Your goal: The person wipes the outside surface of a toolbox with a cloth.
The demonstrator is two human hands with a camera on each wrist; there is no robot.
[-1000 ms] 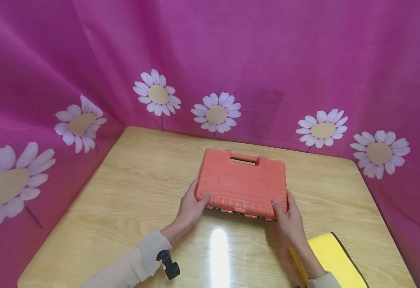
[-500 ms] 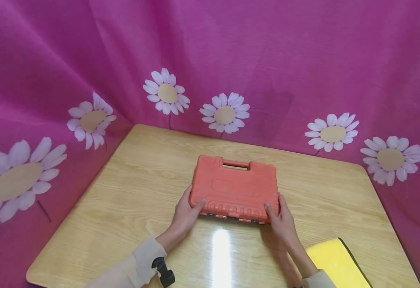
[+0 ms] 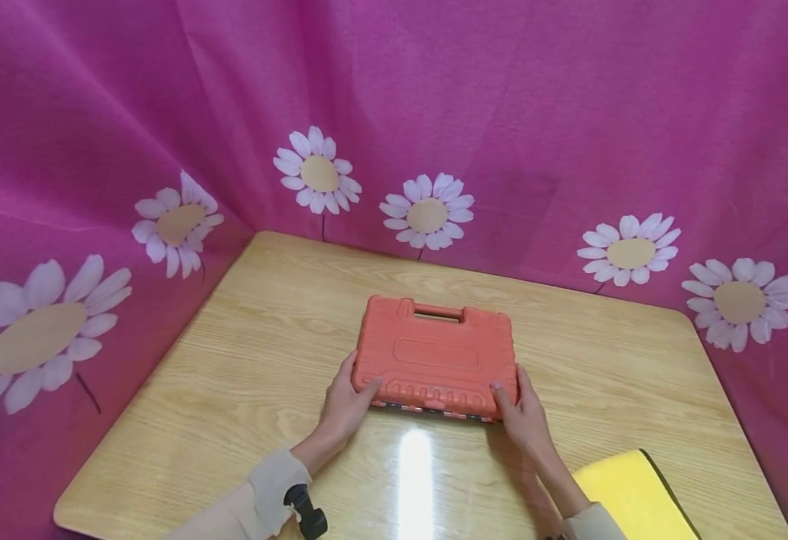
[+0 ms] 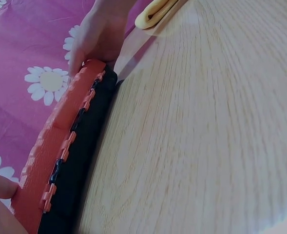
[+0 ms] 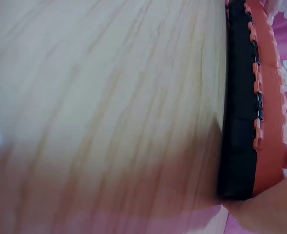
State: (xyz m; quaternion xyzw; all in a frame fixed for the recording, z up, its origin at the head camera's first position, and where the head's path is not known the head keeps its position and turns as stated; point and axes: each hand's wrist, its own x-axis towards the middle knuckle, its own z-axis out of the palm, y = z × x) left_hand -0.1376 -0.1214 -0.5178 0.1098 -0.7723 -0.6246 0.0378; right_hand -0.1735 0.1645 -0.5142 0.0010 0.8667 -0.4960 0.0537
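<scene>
A closed tool case with a red lid and black base lies flat on the wooden table, its handle toward the far side and its hinged edge toward me. My left hand grips the near left corner, thumb on top of the lid. At the near right corner my right hand holds the case the same way. The fingers under and behind the sides are mostly hidden. In the left wrist view the black base appears to rest on the wood. The right wrist view shows the hinges along the near side.
A folded yellow cloth with a dark edge lies at the table's near right, beside the right forearm. The wooden table extends around the case. A magenta curtain with daisies hangs behind and at both sides. Light reflects off the near tabletop.
Both hands have brought the case down and toward me, slightly to the left, and it now lies lower in view. The head view has shifted a little. The grip is unchanged.
</scene>
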